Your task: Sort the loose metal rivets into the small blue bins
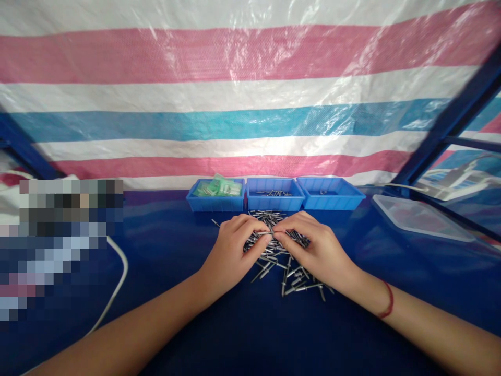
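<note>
A heap of silver blind rivets (270, 257) lies loose on the blue tabletop (235, 334). Just above the heap, my left hand (234, 245) pinches one blind rivet (264, 233) between thumb and forefinger. From the other side my right hand (318, 244) closes thumb and forefinger on the same rivet, so both sets of fingertips nearly meet. Parts of the heap are hidden behind my fingers. Several rivets have spread toward me, below my right hand.
Behind the heap stand three blue bins: the left bin (215, 203) holds green packets (219, 186), the middle bin (275, 204) loose rivets, the right bin (334, 201) a small piece. A clear plastic lid (422, 216) lies right. A white cable (124, 266) runs along the left.
</note>
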Motion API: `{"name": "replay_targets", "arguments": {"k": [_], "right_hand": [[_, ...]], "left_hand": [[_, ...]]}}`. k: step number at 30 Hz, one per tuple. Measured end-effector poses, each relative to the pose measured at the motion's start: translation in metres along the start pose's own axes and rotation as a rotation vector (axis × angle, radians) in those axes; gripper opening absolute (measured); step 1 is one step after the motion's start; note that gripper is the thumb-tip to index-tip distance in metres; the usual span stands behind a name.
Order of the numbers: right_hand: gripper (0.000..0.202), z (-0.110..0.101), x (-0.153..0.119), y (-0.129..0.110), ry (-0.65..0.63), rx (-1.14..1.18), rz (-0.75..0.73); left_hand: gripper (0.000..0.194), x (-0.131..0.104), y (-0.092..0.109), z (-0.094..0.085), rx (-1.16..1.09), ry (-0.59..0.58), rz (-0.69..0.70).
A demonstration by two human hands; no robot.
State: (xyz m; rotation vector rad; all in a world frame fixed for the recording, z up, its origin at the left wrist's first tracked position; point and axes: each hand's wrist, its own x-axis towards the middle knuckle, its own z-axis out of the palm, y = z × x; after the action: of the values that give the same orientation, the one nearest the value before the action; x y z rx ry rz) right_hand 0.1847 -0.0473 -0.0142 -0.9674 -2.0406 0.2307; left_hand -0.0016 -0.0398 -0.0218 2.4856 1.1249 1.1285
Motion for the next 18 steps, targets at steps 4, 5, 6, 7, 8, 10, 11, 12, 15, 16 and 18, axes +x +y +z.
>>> {"name": "replay_targets", "arguments": {"k": [4, 5, 6, 7, 8, 10, 11, 12, 15, 16, 18], "right_hand": [[0.011, 0.003, -0.001, 0.0, -0.063, 0.001, -0.004], [0.011, 0.004, -0.001, 0.0, -0.078, 0.008, -0.002], [0.012, 0.004, -0.001, 0.001, -0.088, 0.025, 0.008], [0.013, 0.004, -0.001, 0.002, -0.087, 0.051, 0.03], [0.014, 0.004, 0.0, 0.005, -0.075, 0.086, 0.073], [0.017, 0.003, 0.003, 0.013, 0.005, 0.174, 0.207], [0.019, 0.001, 0.006, 0.019, 0.074, 0.221, 0.285], [0.02, -0.001, 0.008, 0.026, 0.156, 0.266, 0.367], [0.019, -0.013, 0.018, 0.047, 0.415, 0.384, 0.596], [0.018, -0.018, 0.02, 0.053, 0.477, 0.426, 0.666], [0.016, -0.027, 0.024, 0.062, 0.548, 0.517, 0.775]], "left_hand": [[0.006, -0.001, 0.0, 0.001, 0.004, 0.038, 0.021], [0.006, -0.001, 0.0, 0.001, 0.006, 0.039, 0.018], [0.006, -0.001, 0.0, 0.001, 0.007, 0.039, 0.015], [0.006, -0.001, -0.001, 0.002, 0.008, 0.038, 0.011], [0.007, -0.001, -0.001, 0.002, 0.01, 0.037, 0.005], [0.013, -0.001, -0.001, 0.002, 0.014, 0.036, -0.004], [0.014, -0.001, -0.001, 0.002, 0.016, 0.032, -0.006], [0.015, -0.001, -0.001, 0.002, 0.018, 0.025, -0.006], [0.014, -0.002, 0.001, 0.003, 0.02, -0.004, 0.001], [0.014, -0.003, 0.001, 0.003, 0.021, -0.014, 0.005], [0.012, -0.002, 0.002, 0.002, 0.023, -0.022, 0.019]]}}
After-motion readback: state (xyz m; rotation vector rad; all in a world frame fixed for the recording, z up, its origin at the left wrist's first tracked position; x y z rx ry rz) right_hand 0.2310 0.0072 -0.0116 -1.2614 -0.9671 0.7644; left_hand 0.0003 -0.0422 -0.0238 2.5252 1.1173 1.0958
